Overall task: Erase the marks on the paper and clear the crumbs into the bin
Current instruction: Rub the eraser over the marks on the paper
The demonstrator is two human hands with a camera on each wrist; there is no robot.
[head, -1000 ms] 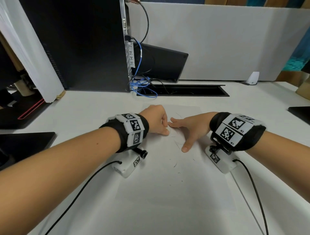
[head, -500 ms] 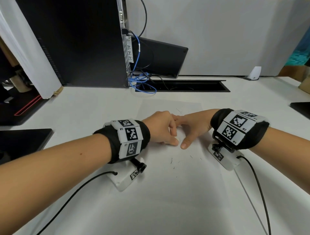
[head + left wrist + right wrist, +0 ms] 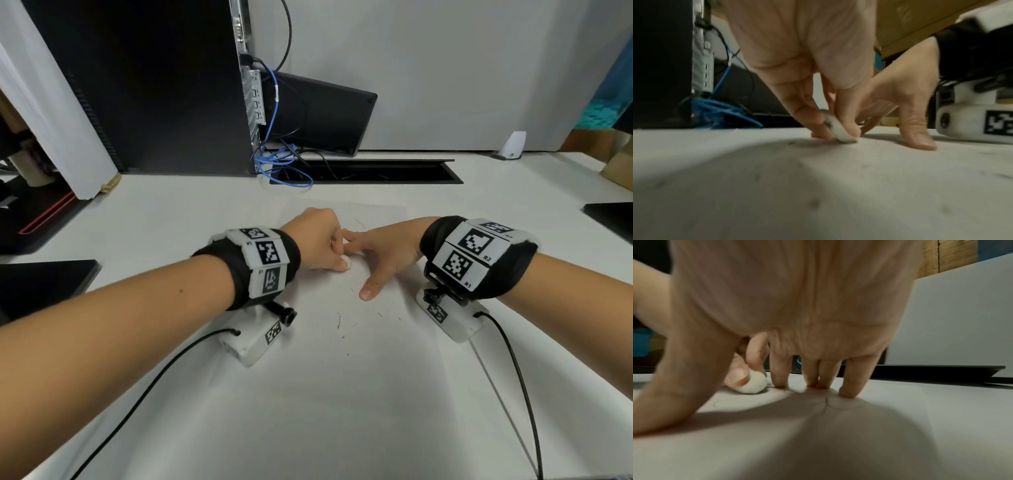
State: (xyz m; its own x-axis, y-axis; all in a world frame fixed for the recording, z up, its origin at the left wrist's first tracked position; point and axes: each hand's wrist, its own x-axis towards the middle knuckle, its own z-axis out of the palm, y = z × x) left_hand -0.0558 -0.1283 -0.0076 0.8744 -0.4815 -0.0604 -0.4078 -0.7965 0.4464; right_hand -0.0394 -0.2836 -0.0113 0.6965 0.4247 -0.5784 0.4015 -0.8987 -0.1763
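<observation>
A white desk (image 3: 144,219) carries a sheet of white paper (image 3: 359,377) lying flat in front of the person, with thin pencil marks (image 3: 826,407) near its far end and dark eraser crumbs (image 3: 339,322) scattered across its middle. The left hand (image 3: 317,240) pinches a small white eraser (image 3: 840,133) between thumb and fingertips, its lower edge touching the paper. The right hand (image 3: 383,253) is spread, thumb and fingertips pressing the sheet just beside the eraser. At the back stand a black computer tower (image 3: 144,85) with a blue cable (image 3: 274,164), a dark cable slot (image 3: 370,171) in the desk, and a grey partition (image 3: 462,68). No bin appears in any view.
</observation>
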